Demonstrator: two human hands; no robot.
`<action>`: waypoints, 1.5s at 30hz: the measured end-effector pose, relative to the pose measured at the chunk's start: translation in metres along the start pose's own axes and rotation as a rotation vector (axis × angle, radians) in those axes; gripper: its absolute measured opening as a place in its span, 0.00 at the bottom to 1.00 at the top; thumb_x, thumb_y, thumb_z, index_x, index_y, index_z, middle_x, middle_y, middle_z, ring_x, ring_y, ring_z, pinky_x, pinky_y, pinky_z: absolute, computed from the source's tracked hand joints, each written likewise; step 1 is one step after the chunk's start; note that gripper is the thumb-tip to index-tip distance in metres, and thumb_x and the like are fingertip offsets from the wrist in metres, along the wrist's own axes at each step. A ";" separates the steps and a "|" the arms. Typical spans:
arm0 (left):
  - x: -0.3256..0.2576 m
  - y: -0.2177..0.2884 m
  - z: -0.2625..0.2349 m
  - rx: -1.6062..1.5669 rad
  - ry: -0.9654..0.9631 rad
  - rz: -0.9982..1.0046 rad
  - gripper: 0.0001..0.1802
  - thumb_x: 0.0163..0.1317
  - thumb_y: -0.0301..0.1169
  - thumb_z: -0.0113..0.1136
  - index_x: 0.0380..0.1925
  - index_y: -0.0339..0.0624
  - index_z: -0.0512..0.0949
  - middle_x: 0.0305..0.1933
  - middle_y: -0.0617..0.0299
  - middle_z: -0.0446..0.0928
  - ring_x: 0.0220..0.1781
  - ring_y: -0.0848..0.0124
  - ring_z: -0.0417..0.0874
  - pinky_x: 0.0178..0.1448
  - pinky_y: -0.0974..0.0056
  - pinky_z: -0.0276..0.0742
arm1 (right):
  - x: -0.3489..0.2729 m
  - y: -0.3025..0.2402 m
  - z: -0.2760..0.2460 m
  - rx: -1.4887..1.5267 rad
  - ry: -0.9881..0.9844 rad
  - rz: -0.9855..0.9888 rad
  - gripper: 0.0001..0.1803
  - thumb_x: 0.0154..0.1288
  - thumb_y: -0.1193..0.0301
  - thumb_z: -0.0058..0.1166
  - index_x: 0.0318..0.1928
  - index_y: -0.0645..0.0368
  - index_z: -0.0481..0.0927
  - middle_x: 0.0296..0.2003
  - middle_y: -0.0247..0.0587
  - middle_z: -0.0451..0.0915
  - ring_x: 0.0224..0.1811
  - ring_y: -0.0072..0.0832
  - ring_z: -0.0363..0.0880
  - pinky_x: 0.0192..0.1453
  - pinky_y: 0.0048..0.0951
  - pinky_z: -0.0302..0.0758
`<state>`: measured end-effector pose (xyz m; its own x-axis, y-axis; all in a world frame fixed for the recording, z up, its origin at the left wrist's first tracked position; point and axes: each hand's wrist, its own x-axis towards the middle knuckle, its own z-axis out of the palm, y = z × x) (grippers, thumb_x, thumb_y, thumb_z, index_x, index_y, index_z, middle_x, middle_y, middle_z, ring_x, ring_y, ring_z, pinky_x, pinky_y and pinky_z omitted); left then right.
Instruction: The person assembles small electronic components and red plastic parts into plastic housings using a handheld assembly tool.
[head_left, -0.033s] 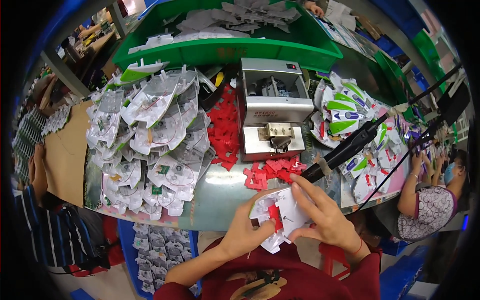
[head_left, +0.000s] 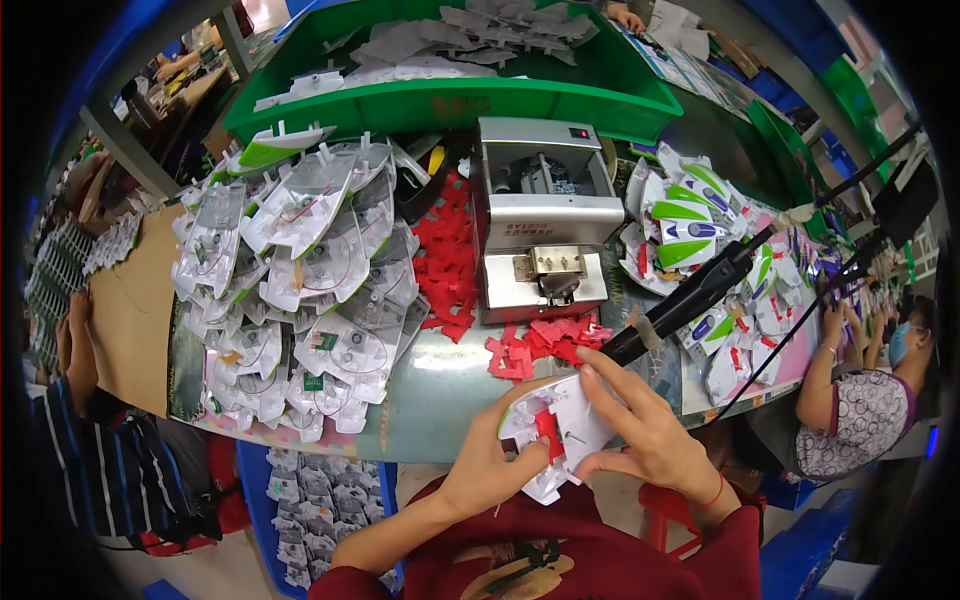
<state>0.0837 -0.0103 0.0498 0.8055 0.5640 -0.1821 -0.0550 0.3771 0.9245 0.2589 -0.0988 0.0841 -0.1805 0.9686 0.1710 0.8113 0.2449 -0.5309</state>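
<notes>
Both hands gripped the white shell [head_left: 560, 430] low before the chest, left hand [head_left: 490, 465] beneath, right hand [head_left: 640, 425] fingers clamped over its right edge

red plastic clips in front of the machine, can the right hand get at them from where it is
Probably yes. The red plastic clips lie loose on the bench just beyond the right hand, with nothing between them. But that hand is pressed on the white plastic shell that the left hand also grips, and the hanging black electric screwdriver crosses close by.

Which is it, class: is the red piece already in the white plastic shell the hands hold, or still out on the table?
In. The red piece sits inside the white shell, gripped between the left hand and right hand.
</notes>
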 end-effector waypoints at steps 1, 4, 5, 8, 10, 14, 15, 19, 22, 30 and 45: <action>0.000 -0.001 0.001 0.005 -0.004 0.001 0.27 0.48 0.22 0.50 0.52 0.30 0.63 0.43 0.55 0.72 0.44 0.73 0.72 0.50 0.68 0.69 | 0.000 0.002 0.002 0.005 0.003 -0.004 0.49 0.38 0.58 0.63 0.60 0.67 0.56 0.58 0.55 0.58 0.42 0.45 0.68 0.48 0.36 0.69; 0.001 -0.007 0.001 0.035 0.015 0.012 0.28 0.48 0.21 0.49 0.53 0.29 0.62 0.45 0.55 0.72 0.46 0.73 0.71 0.51 0.67 0.68 | -0.001 0.004 0.006 0.010 0.020 0.001 0.48 0.38 0.59 0.63 0.60 0.66 0.56 0.57 0.54 0.59 0.41 0.45 0.68 0.47 0.37 0.69; 0.002 -0.009 0.000 0.029 0.010 0.045 0.28 0.48 0.21 0.50 0.53 0.30 0.62 0.45 0.55 0.72 0.46 0.73 0.72 0.50 0.68 0.69 | -0.001 0.003 0.008 0.012 0.027 0.010 0.48 0.38 0.60 0.63 0.60 0.65 0.56 0.57 0.54 0.59 0.41 0.45 0.68 0.47 0.37 0.69; 0.002 -0.012 0.001 -0.051 0.037 0.022 0.26 0.48 0.22 0.55 0.51 0.31 0.65 0.42 0.57 0.73 0.43 0.75 0.73 0.46 0.70 0.70 | -0.001 0.001 0.011 -0.016 0.035 0.035 0.48 0.39 0.61 0.63 0.61 0.64 0.56 0.57 0.53 0.60 0.41 0.44 0.68 0.47 0.36 0.69; 0.003 -0.014 0.002 -0.127 0.065 -0.034 0.24 0.48 0.23 0.58 0.48 0.31 0.68 0.40 0.58 0.74 0.40 0.76 0.74 0.44 0.71 0.71 | -0.002 -0.003 0.015 -0.030 0.056 0.040 0.47 0.39 0.62 0.63 0.61 0.63 0.57 0.57 0.53 0.59 0.41 0.44 0.68 0.46 0.36 0.70; 0.009 -0.024 -0.006 -0.107 0.084 -0.140 0.14 0.47 0.24 0.63 0.35 0.33 0.76 0.30 0.63 0.77 0.29 0.78 0.76 0.34 0.73 0.72 | 0.001 0.002 0.021 0.044 0.095 0.032 0.42 0.41 0.64 0.63 0.59 0.62 0.61 0.57 0.52 0.59 0.41 0.40 0.70 0.45 0.35 0.71; 0.009 -0.025 -0.007 -0.152 0.090 -0.173 0.14 0.46 0.23 0.63 0.36 0.33 0.75 0.30 0.62 0.77 0.29 0.77 0.77 0.34 0.72 0.73 | -0.001 0.007 0.022 0.046 0.100 0.032 0.42 0.41 0.64 0.63 0.59 0.62 0.61 0.57 0.52 0.59 0.41 0.40 0.70 0.45 0.35 0.71; 0.009 -0.032 -0.013 -0.271 0.191 -0.204 0.17 0.43 0.19 0.64 0.36 0.32 0.74 0.31 0.60 0.77 0.30 0.73 0.79 0.36 0.70 0.75 | -0.032 0.038 0.023 0.445 0.724 0.250 0.31 0.48 0.67 0.62 0.54 0.60 0.68 0.54 0.51 0.65 0.45 0.34 0.72 0.45 0.31 0.72; 0.011 -0.032 -0.016 -0.318 0.236 -0.231 0.20 0.41 0.17 0.63 0.39 0.33 0.72 0.34 0.58 0.77 0.33 0.70 0.79 0.39 0.68 0.76 | -0.040 0.066 0.019 0.628 1.221 0.461 0.32 0.54 0.70 0.57 0.59 0.58 0.60 0.52 0.49 0.67 0.46 0.33 0.72 0.46 0.32 0.72; 0.007 -0.042 -0.020 -0.427 0.325 -0.264 0.26 0.42 0.17 0.60 0.46 0.32 0.68 0.41 0.54 0.75 0.41 0.65 0.78 0.45 0.64 0.75 | 0.007 0.084 0.063 1.189 1.017 0.430 0.28 0.56 0.78 0.51 0.55 0.59 0.54 0.42 0.46 0.73 0.29 0.27 0.75 0.34 0.26 0.73; 0.023 -0.040 -0.028 -0.452 0.356 -0.100 0.21 0.45 0.15 0.58 0.43 0.30 0.70 0.38 0.57 0.76 0.37 0.71 0.78 0.42 0.69 0.74 | 0.093 0.052 0.012 1.001 0.688 -0.130 0.11 0.52 0.81 0.50 0.39 0.68 0.70 0.21 0.40 0.74 0.22 0.23 0.75 0.28 0.20 0.71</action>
<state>0.0881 0.0080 -0.0010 0.5761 0.6920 -0.4351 -0.2980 0.6735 0.6765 0.2779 0.0041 0.0626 0.3495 0.7841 0.5128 -0.0323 0.5571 -0.8298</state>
